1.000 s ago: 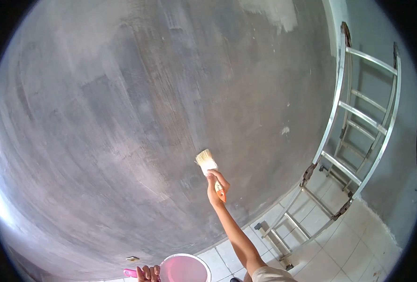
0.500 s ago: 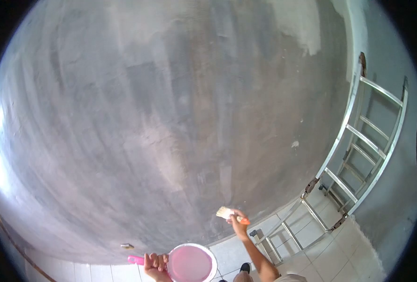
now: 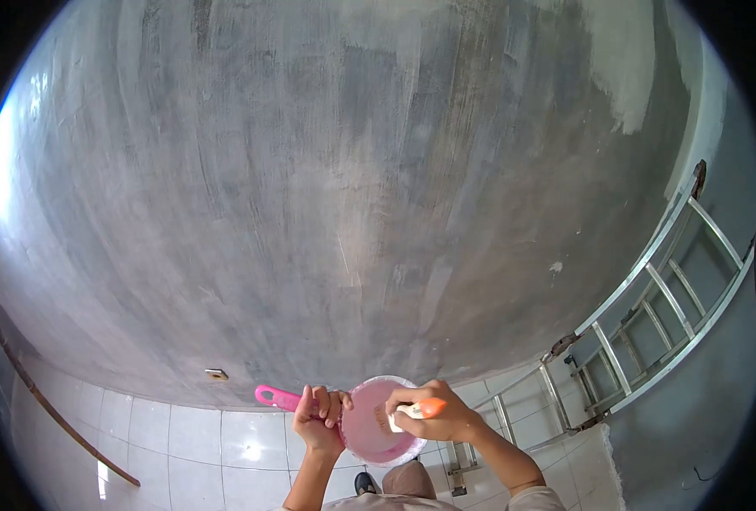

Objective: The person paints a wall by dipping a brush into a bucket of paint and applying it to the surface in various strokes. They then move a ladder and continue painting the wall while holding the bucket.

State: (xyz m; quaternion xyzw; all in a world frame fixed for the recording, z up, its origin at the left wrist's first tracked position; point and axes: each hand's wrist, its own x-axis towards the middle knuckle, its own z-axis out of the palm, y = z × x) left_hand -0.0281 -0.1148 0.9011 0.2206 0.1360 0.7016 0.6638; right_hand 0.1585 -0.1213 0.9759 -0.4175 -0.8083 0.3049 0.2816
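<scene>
My left hand (image 3: 320, 426) is closed round the handle of a pink plastic dipper (image 3: 352, 447) and its fingers reach the rim. The end of the handle sticks out past my fist on the left. A pale pinkish liquid fills part of the bowl, and its rim is smeared with white. My right hand (image 3: 446, 417) grips a paintbrush (image 3: 398, 422) with a white and orange handle. Its bristles point left and down into the dipper's bowl, over the liquid.
A grey streaked wall (image 3: 293, 221) rises ahead, with a pale patch at upper right. An outlet (image 3: 216, 374) sits low on it. An aluminium folding ladder (image 3: 669, 294) leans at the right. A long thin stick (image 3: 42, 396) lies at the left. White tiles (image 3: 195, 434) cover the floor.
My right hand has brought the paintbrush from near the wall left and down into the dipper. The view has shifted, and the dipper now appears higher and further right.
</scene>
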